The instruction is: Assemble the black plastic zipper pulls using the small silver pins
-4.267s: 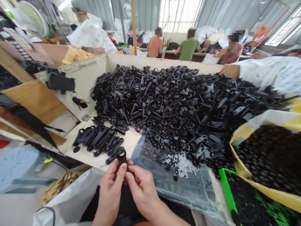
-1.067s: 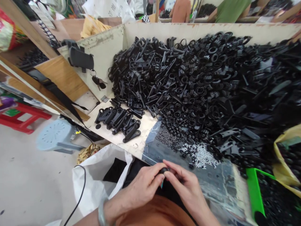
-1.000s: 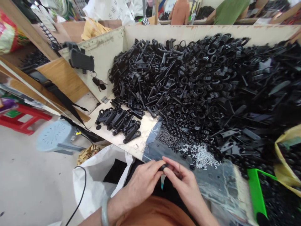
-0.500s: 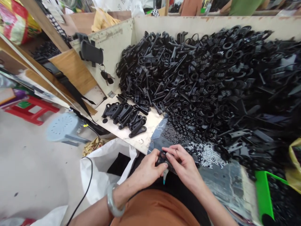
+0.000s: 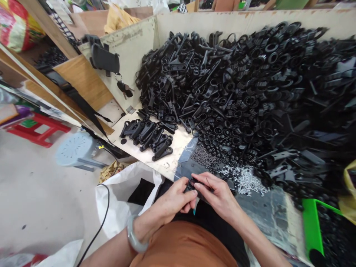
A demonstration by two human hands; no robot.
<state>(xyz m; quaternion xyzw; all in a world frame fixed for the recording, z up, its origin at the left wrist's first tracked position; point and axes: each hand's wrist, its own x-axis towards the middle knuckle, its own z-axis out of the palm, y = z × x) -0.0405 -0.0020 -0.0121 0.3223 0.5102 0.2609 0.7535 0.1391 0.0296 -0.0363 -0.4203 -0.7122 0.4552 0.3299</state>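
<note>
My left hand (image 5: 178, 196) is closed around a small black plastic part (image 5: 191, 183), its thumb lying across the near side. My right hand (image 5: 215, 191) comes in from the other side with thumb and fingers pinched at the same part. Most of that part is covered by fingers, so its full shape cannot be made out. A thin piece with a teal tip (image 5: 194, 211) points down below my left hand. Just beyond the hands lie small dark screws (image 5: 204, 155) and a heap of silver screws (image 5: 247, 181) on the cloth-covered table edge.
A large pile of black plastic parts (image 5: 222, 85) fills the bench. Several black arm-shaped pieces (image 5: 150, 135) lie in a row at left. Keys (image 5: 125, 89) hang under a phone holder (image 5: 104, 57). A white sack (image 5: 111, 200), a blue stool (image 5: 73, 148) and a green bin (image 5: 313, 226) stand around.
The right fingers have shifted slightly over the black part, and the left fingers have curled further beneath it. The whole view has tilted a little downward.
</note>
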